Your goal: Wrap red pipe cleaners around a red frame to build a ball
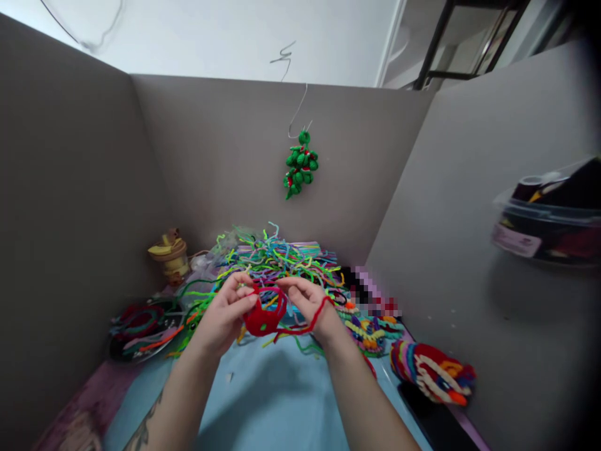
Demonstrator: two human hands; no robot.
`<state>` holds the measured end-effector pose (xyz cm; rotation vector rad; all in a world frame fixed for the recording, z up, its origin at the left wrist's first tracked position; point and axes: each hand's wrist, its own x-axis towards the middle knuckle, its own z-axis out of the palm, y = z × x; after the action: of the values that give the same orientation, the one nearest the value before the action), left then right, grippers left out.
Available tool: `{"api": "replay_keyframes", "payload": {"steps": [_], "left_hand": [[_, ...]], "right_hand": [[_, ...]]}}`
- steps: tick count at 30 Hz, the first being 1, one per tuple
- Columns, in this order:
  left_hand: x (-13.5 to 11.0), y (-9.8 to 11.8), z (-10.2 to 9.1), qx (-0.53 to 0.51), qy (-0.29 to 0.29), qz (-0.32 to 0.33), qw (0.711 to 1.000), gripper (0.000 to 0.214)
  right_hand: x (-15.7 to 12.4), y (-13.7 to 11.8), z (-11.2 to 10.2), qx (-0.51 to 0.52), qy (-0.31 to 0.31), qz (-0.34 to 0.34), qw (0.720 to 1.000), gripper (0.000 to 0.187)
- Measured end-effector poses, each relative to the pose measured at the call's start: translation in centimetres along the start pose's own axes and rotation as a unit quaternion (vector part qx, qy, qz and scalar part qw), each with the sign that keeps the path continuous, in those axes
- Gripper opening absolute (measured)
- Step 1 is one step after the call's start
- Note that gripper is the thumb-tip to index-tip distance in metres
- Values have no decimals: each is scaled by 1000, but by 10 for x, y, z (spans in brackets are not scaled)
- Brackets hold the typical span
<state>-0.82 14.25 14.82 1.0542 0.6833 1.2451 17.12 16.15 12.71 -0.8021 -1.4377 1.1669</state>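
Both my hands are raised over the light blue table, working a small red yarn piece. My left hand pinches its left edge with closed fingers. My right hand pinches a red yarn strand that loops round the hand and runs back to the piece. The red piece hangs between the two hands, just in front of a heap of coloured yarn strands.
Grey partition walls enclose the table on three sides. A green knitted ornament hangs on a wire on the back wall. A dark plate of yarn rings lies left, a yellow spool behind it. Multicoloured woven pieces lie right; a plastic bin sits far right.
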Motion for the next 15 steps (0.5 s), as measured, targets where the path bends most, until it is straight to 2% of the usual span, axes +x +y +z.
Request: {"api": "replay_keyframes", "payload": {"steps": [4, 7, 9, 11, 13, 15], "left_hand": [[6, -8, -3, -83, 31, -35, 995, 36], [11, -17, -6, -60, 48, -77, 994, 35], [14, -20, -7, 3, 68, -68, 995, 37], [14, -19, -6, 105, 77, -32, 991, 38], [14, -16, -5, 210, 48, -8, 976, 33], [12, -13, -3, 281, -1, -8, 960, 29]], "right_hand": [[2, 4, 7, 82, 11, 62, 995, 33], [7, 9, 8, 114, 55, 107, 986, 32], [8, 10, 6, 101, 53, 125, 986, 29], [8, 9, 4, 75, 19, 131, 988, 26], [7, 6, 3, 44, -17, 123, 991, 21], [5, 4, 5, -2, -22, 100, 995, 14]]}}
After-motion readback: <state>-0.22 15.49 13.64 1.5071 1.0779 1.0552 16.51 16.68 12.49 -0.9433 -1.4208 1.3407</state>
